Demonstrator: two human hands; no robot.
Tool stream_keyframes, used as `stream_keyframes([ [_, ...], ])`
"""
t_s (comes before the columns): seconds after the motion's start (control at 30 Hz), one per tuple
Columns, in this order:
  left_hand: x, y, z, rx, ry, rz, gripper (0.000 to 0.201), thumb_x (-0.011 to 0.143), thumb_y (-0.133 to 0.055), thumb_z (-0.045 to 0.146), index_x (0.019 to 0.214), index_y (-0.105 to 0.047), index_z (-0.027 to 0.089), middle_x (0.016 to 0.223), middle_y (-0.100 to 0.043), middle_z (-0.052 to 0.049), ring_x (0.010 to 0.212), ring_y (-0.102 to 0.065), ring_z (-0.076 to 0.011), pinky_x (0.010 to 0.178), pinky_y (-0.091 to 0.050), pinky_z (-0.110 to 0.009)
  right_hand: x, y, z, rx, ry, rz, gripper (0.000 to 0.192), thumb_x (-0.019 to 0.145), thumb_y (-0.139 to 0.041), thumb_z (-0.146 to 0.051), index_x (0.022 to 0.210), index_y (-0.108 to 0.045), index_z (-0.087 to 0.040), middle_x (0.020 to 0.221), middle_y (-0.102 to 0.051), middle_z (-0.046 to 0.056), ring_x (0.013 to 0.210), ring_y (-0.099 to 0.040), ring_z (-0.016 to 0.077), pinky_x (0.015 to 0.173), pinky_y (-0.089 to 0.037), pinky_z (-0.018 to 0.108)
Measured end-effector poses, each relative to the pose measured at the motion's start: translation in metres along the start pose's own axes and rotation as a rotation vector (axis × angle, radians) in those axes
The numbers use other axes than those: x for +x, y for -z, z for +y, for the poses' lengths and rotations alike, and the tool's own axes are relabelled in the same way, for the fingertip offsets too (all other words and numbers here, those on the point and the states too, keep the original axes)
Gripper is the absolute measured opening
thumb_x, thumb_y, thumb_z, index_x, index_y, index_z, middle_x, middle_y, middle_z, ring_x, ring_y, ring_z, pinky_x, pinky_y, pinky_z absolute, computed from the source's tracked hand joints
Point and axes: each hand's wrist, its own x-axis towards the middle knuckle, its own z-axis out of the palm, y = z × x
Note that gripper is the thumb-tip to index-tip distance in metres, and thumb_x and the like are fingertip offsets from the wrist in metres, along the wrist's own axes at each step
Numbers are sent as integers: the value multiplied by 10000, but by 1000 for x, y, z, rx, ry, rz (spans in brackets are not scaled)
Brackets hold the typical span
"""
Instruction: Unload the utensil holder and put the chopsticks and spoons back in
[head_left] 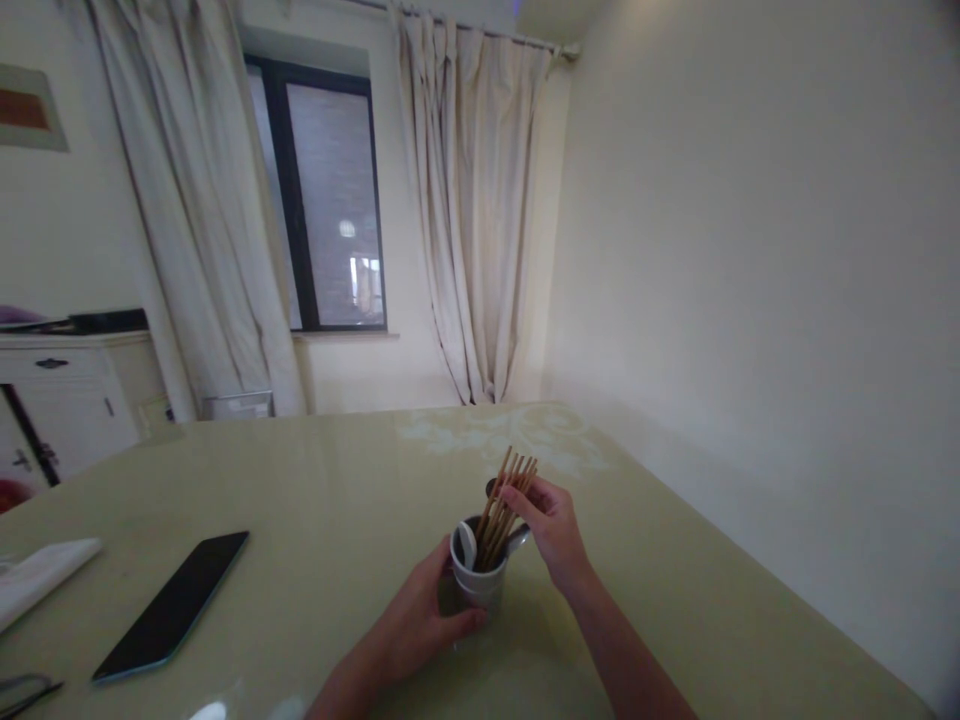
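Note:
A grey cup [480,582] stands on the pale green table [322,500] in front of me. Several brown wooden chopsticks [506,500] lean out of it, and a white spoon [466,545] sits inside at the left rim. My left hand [420,625] wraps around the cup's lower side. My right hand [551,525] pinches the chopsticks near their upper part, just right of the cup.
A dark smartphone [174,605] lies flat at the left of the table. A folded white cloth [37,580] rests at the left edge. A wall runs along the table's right side. A white cabinet [67,400] and curtained window [330,200] stand beyond.

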Motion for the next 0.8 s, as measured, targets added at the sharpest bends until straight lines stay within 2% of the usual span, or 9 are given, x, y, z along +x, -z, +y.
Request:
stream_keyframes([
  [0.1,-1,-2,5,17,-8,1,836,786,-875,316,1537,-516,243,1569,-573,-137,1449,-515,-351,1272,-341,-517,3,1,-3,-61,-15,-11,529,732,-888,-619,999,-850,-164,898,-835,112,790,-760,272,746,-594,369],
  [0.2,-1,-4,7,30,-2,-5,821,788,-866,285,1533,-523,249,1547,-594,-129,1433,-529,-348,1264,-349,-512,7,2,-9,-134,9,-49,473,785,-843,-623,857,-826,-156,791,-791,80,722,-719,236,669,-562,322],
  [0.3,0,-5,4,13,-28,-3,809,787,-859,281,1525,-530,242,1525,-613,-125,1415,-542,-349,1251,-364,-515,10,0,-18,-197,62,-88,428,824,-823,-584,724,-750,-175,660,-689,13,623,-628,174,591,-504,273],
  [0.4,1,-5,0,3,-51,2,847,777,-872,293,1542,-512,240,1526,-611,-130,1413,-545,-354,1240,-378,-513,12,-4,-30,-291,96,-101,427,845,-791,-583,711,-728,-183,592,-587,-27,534,-518,134,505,-422,249],
  [0.53,2,-5,-1,-7,-63,-14,822,797,-863,280,1539,-510,254,1534,-606,-124,1413,-552,-324,1232,-389,-467,16,-10,-47,-425,179,-5,481,904,-682,-620,773,-760,-164,594,-552,-24,505,-476,130,467,-361,255],
  [0.7,1,-5,0,2,-87,-7,813,799,-851,298,1536,-511,262,1548,-596,-125,1419,-547,-322,1233,-385,-468,31,-14,-73,-658,414,127,525,966,-614,-590,661,-700,-170,542,-496,-31,529,-447,125,512,-328,262],
  [0.8,1,-6,-1,3,-68,6,809,789,-858,332,1524,-527,274,1543,-603,-125,1422,-547,-333,1221,-397,-475,42,-14,-91,-682,472,139,552,961,-614,-627,656,-696,-174,523,-497,-31,521,-441,124,502,-326,260],
])
